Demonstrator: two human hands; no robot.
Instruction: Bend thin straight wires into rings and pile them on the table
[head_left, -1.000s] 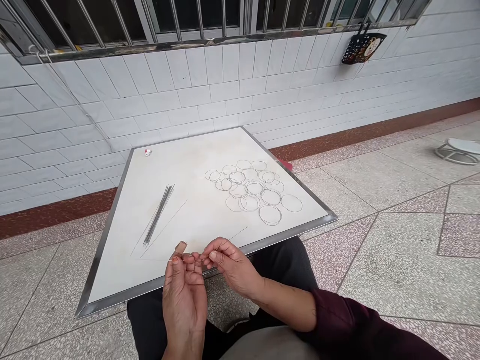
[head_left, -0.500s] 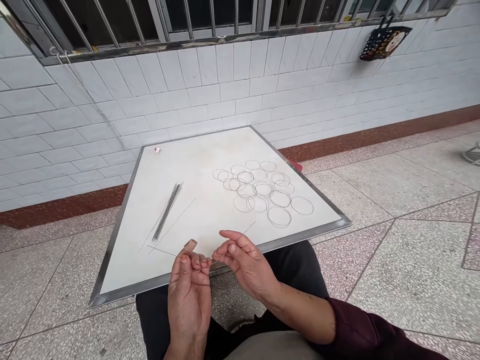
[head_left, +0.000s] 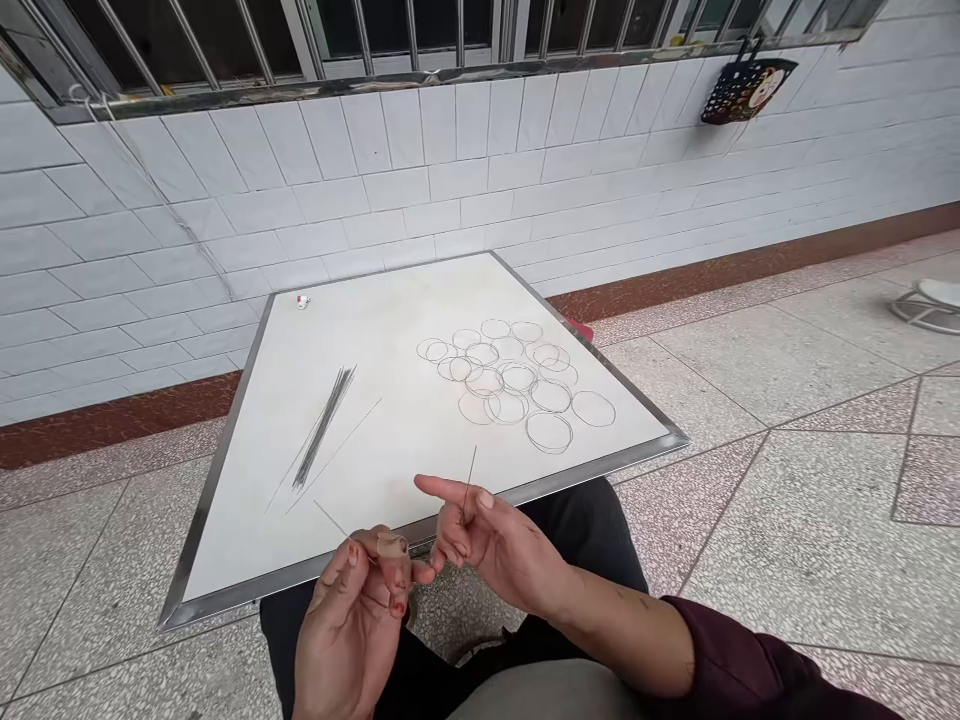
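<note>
Both hands are at the near edge of a white board with a metal rim (head_left: 420,300). My left hand (head_left: 349,610), with a tan wrap on one finger, pinches a thin wire (head_left: 330,518) whose end sticks out up and to the left. My right hand (head_left: 506,545) is closed on a thin wire end that stands nearly upright, its index finger stretched out to the left. The fingertips of both hands nearly meet. The fingers hide whether both ends belong to one wire. On the board lie a bundle of straight wires (head_left: 324,430) and several overlapping wire rings (head_left: 549,432).
One or two loose wires (head_left: 345,440) lie beside the bundle. A small red and white object (head_left: 302,301) sits at the far left corner. Behind the board is a tiled wall (head_left: 390,210) with a barred window and a hanging bag (head_left: 748,90). A stool (head_left: 934,303) stands far right.
My left hand has moved down and left, its wrapped finger now bent over. The wire end at my right hand has swung from slanting right to nearly upright. The view has shifted slightly.
</note>
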